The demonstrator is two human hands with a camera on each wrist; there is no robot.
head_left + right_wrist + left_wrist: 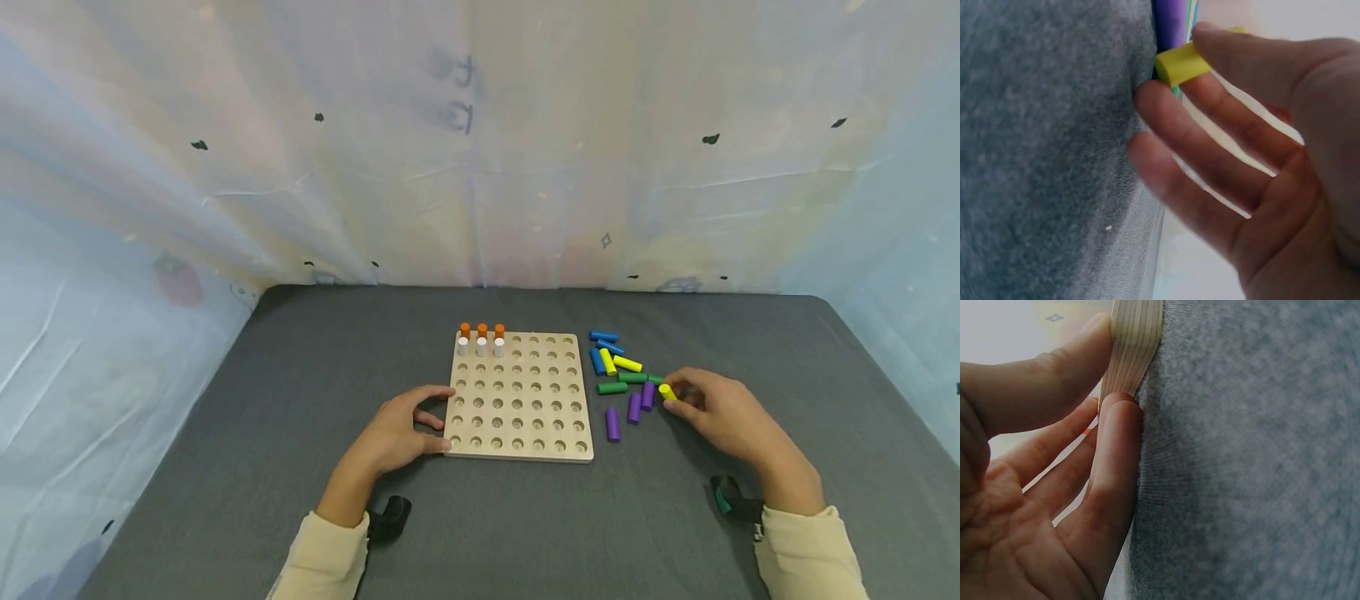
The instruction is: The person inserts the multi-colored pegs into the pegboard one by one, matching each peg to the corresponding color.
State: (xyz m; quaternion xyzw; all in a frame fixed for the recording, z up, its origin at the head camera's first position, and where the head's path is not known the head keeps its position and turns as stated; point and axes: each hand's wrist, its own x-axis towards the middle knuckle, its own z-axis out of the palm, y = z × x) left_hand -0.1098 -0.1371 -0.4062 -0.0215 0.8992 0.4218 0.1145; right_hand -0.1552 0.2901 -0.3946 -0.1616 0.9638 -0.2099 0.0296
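Observation:
A square wooden pegboard (517, 396) with rows of round holes lies on the dark cloth. Three orange pegs (482, 329) stand at the left of its far row, and three white pegs (482, 347) in the row before them. My left hand (400, 429) rests against the board's left edge, thumb by the near corner; the left wrist view shows its fingertips at the wooden side (1129, 356). To the right of the board, my right hand (723, 412) pinches a yellow peg (1182, 64) between thumb and fingers, close to a purple peg (648, 395).
Loose pegs lie right of the board: several blue (603, 336), two yellow (627, 364), several green (612, 388) and two more purple (612, 425). The table (360, 333) is grey, with a pale printed curtain (480, 167) hanging behind it.

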